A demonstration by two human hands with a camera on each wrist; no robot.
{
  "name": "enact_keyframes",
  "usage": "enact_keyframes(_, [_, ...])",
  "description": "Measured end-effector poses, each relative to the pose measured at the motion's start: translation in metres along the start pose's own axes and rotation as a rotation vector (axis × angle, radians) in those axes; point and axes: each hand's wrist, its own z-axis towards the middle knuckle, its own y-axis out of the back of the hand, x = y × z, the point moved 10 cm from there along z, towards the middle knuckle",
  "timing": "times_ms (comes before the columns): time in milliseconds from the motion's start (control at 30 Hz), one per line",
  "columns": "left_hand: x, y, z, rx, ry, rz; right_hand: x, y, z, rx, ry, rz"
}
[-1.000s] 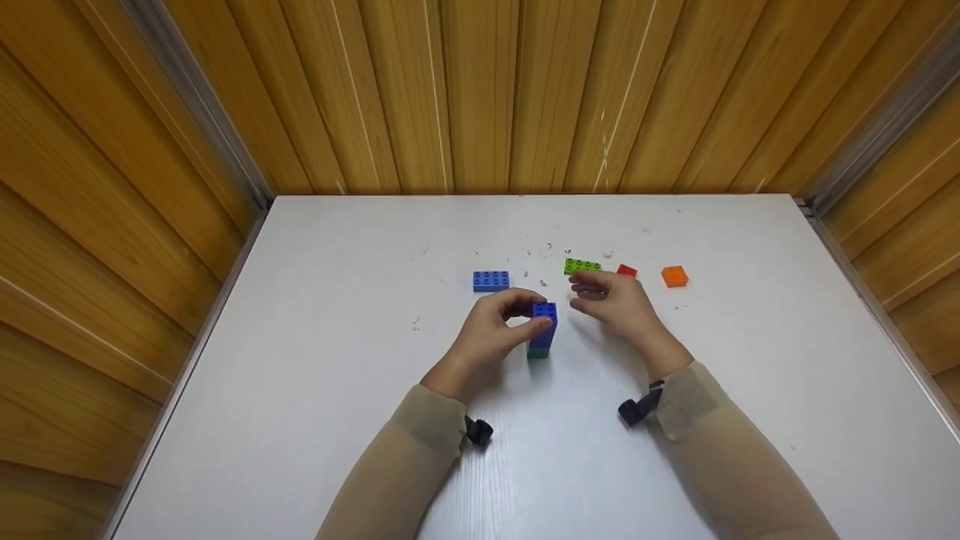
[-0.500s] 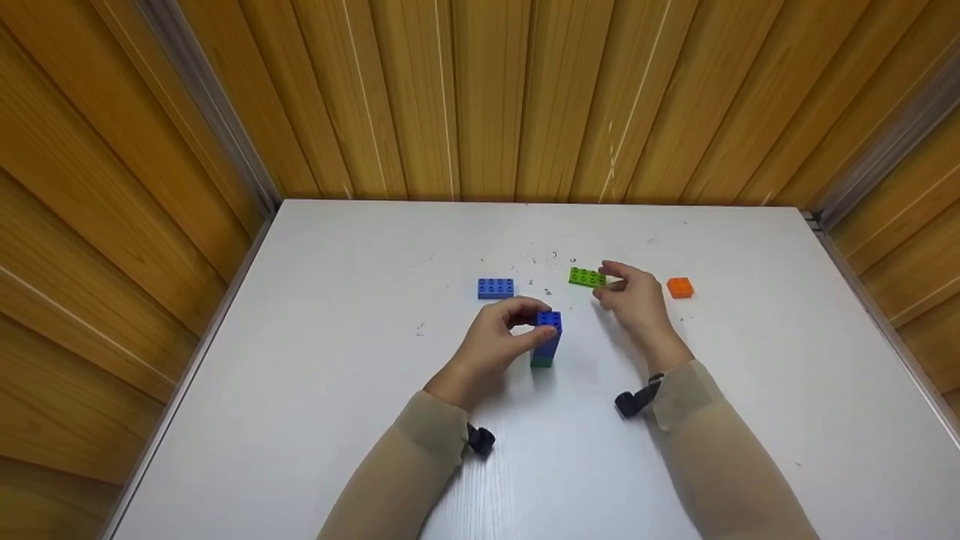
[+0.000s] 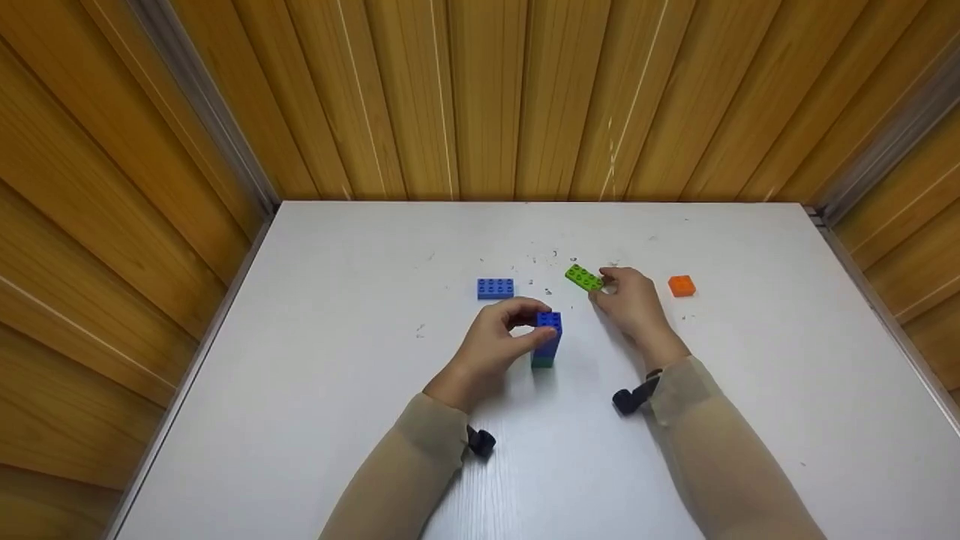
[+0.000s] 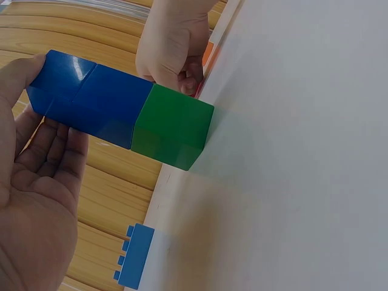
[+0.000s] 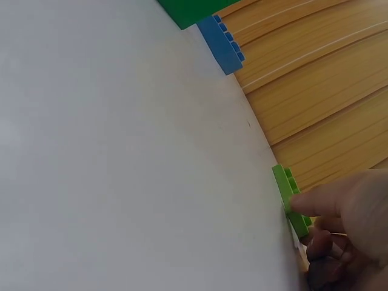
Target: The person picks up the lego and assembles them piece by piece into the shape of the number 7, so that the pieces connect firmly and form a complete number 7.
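Note:
My left hand [image 3: 491, 337] holds the top of a small upright tower [image 3: 548, 343] with thumb and fingers on either side. In the left wrist view the tower shows two dark blue bricks [image 4: 112, 97] above a green brick [image 4: 173, 127]. Farther back and to the right, my right hand [image 3: 634, 300] pinches the near right end of a thin light green brick [image 3: 583, 278], studs up and slanted. In the right wrist view the thumb lies against the side of that light green brick [image 5: 285, 188]. Its held end is partly hidden by the fingers.
A lighter blue brick [image 3: 496, 289] lies studs up behind the left hand. To the right of the right hand is an orange brick [image 3: 682, 286]. A sliver of red [image 4: 197, 91] shows by the right hand in the left wrist view. Small dark marks dot the white table [image 3: 360, 300].
My right hand has moved right and taken hold of the light green brick, which has turned to a steeper slant. The red brick is now hidden in the head view. My left hand keeps its hold.

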Motion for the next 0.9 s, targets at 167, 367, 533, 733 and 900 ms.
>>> enact_keyframes(167, [-0.003, 0.0, 0.0, 0.002, -0.022, -0.012, 0.003, 0.001, -0.002, -0.015, 0.012, -0.038])
enact_keyframes(367, [-0.006, 0.002, 0.002, 0.0, -0.049, -0.012, 0.009, 0.004, -0.002, -0.03, 0.009, -0.007])
enact_keyframes(533, [-0.001, 0.005, 0.004, -0.011, -0.018, -0.013, 0.016, 0.005, -0.003, -0.028, 0.026, 0.06])
enact_keyframes(733, [0.002, 0.005, 0.004, -0.016, -0.006, -0.007, 0.027, 0.006, -0.007, -0.033, 0.095, 0.123])
enact_keyframes(900, [0.004, 0.004, 0.004, -0.019, 0.013, -0.021, 0.044, 0.011, -0.016, -0.038, 0.203, 0.161])
